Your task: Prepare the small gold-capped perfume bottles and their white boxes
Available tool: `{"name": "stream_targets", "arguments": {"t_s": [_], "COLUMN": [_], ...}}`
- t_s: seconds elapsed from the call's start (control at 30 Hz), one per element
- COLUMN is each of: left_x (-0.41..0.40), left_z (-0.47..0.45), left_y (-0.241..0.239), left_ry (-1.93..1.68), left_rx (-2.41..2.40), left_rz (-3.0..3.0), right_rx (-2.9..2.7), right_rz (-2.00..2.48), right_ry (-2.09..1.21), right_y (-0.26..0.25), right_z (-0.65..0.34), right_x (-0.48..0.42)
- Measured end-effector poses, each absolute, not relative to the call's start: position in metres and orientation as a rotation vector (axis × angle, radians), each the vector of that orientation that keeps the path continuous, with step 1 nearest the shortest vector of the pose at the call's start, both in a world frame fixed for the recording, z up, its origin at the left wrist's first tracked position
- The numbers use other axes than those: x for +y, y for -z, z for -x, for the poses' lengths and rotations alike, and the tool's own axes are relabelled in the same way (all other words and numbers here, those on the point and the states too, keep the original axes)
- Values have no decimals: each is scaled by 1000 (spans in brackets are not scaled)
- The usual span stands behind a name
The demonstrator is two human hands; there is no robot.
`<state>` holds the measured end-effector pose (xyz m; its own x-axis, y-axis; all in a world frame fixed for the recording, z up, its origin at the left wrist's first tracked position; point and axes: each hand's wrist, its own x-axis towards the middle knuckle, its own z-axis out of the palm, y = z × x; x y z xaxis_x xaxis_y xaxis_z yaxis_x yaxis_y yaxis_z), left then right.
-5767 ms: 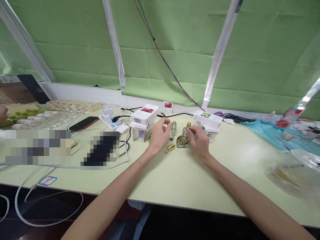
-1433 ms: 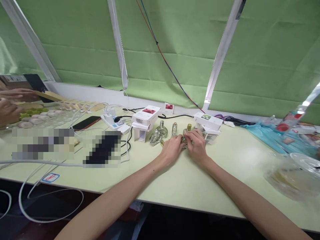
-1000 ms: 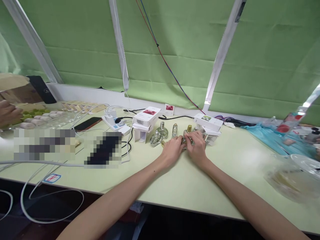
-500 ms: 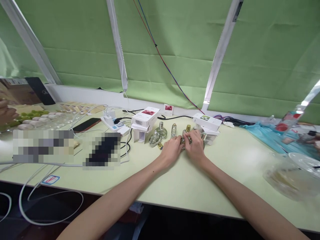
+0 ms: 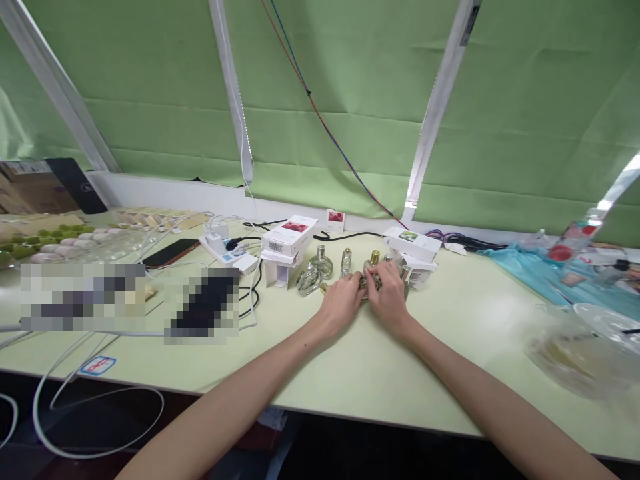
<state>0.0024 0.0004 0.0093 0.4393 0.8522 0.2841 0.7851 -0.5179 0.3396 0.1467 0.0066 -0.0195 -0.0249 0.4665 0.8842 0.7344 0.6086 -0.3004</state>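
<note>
My left hand (image 5: pixel 341 300) and my right hand (image 5: pixel 389 293) meet over the table, their fingers closed around a small glass perfume bottle (image 5: pixel 364 285) that they mostly hide. Close behind them stands a perfume bottle with a gold cap (image 5: pixel 375 256). A slim glass bottle (image 5: pixel 346 262) is upright just left of it. Beyond my left hand are a rounded silver-capped bottle (image 5: pixel 323 262) and a clear bottle (image 5: pixel 308 281) lying tilted. More bottles beside my right hand are partly covered by it.
White boxes (image 5: pixel 290 235) are stacked left of the bottles, and another white box (image 5: pixel 413 244) lies on the right. A power strip (image 5: pixel 227 252), cables and a phone (image 5: pixel 172 253) are farther left. A clear plastic container (image 5: pixel 575 360) and blue cloth (image 5: pixel 530 277) are on the right.
My hands keep nearly the same place, with small finger movements around the bottle. The view has shifted slightly. Another person's hand at the far left has gone out of view.
</note>
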Motion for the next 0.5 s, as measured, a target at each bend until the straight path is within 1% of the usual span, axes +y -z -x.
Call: {"name": "stream_targets", "arguments": {"t_s": [0.5], "left_x": [-2], "left_z": [-2], "left_y": [-13], "left_ry": [-624], "left_rx": [1456], "left_rz": [-2515], "right_rx": [-1506], "right_rz": [1090], "right_ry": [142], "right_y": [13], "right_z": [-141], "right_x": [4]}}
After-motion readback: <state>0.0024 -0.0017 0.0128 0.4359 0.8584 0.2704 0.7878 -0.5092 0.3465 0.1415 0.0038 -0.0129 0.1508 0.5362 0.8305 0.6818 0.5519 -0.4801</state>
